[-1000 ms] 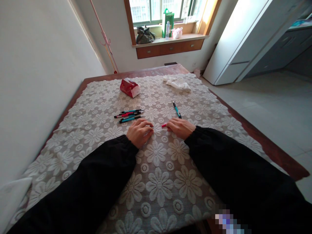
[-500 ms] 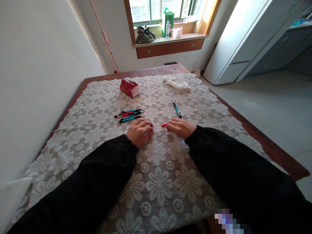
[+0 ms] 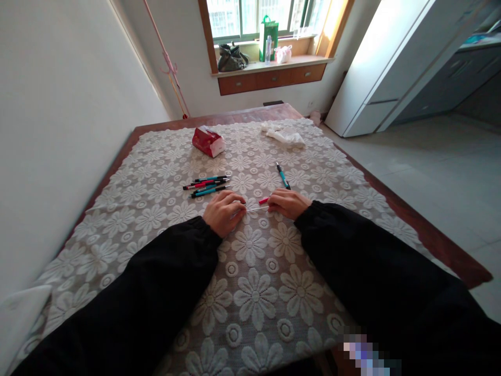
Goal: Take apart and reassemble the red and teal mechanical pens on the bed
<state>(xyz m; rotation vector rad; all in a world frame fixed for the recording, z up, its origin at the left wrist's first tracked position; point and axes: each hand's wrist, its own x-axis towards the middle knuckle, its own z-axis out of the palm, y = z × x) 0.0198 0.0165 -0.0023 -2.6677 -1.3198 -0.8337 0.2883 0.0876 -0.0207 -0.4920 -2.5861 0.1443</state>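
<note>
My left hand (image 3: 224,213) is closed with its fingertips pinched, low over the lace tablecloth. Between it and my right hand (image 3: 288,202) runs a thin, pale rod (image 3: 257,209), with an end at the fingers of each. A small dark tip shows at my left fingers. My right hand is closed too; a short pink pen part (image 3: 263,200) sticks out beside its fingers, and whether it is gripped or lies on the cloth I cannot tell. Just beyond that hand lies a teal and black pen (image 3: 283,176). Several teal, red and black pens (image 3: 207,185) lie in a bunch beyond my left hand.
A lace tablecloth (image 3: 250,297) covers the wooden table. Farther back lie a red tissue packet (image 3: 209,141) and a crumpled white plastic bag (image 3: 287,138). A wall runs along the left; a white fridge (image 3: 364,73) stands beyond the table at right.
The view has shifted very slightly. Both hands keep their closed grip on the rod, my right hand perhaps a touch farther left.
</note>
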